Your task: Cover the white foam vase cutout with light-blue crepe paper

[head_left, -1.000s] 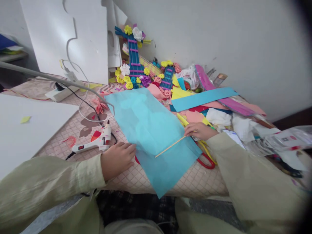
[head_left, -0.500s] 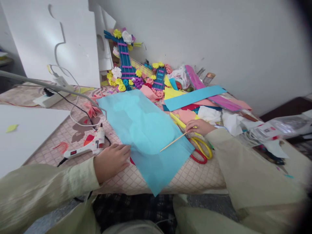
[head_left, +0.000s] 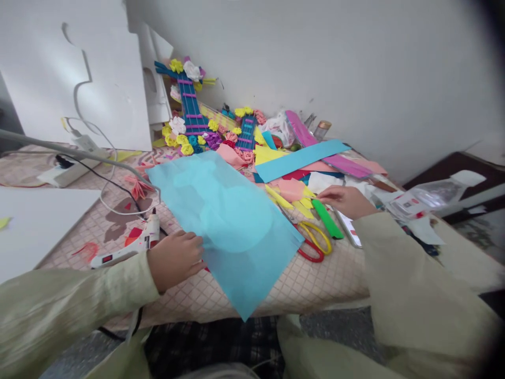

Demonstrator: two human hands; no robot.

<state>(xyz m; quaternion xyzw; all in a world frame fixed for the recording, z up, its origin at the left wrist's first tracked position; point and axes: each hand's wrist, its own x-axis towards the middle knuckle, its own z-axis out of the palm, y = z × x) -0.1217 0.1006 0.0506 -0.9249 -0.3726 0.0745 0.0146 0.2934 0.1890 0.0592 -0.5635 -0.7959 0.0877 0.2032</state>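
A sheet of blue crepe paper (head_left: 244, 279) lies at a slant on the table, with a paler rounded shape (head_left: 236, 216) showing through it. My left hand (head_left: 175, 260) rests at its left edge, fingers over the margin and thumb apart. Right of the sheet, my right hand (head_left: 343, 201) is closed in a pinch above yellow paper scraps (head_left: 303, 208). Only a short thin bit of the wooden stick (head_left: 311, 197) seems to show at its fingertips. Beneath that hand lie a green-handled tool (head_left: 327, 218) and a phone (head_left: 349, 229). Scissors (head_left: 315, 237) with red and yellow handles touch the sheet's right corner.
A glue gun (head_left: 148, 237) with a cord lies left of my left hand. White boards (head_left: 106, 79) lean on the wall beside a power strip (head_left: 65, 171). Paper-flower guitars (head_left: 193, 105), blue strips (head_left: 300, 160) and a plastic bottle (head_left: 434, 197) crowd the back and right.
My right hand has moved right and slightly up with the wooden stick, off the blue sheet, uncovering the green-handled tool. My left hand stays at the sheet's edge. The view has shifted.
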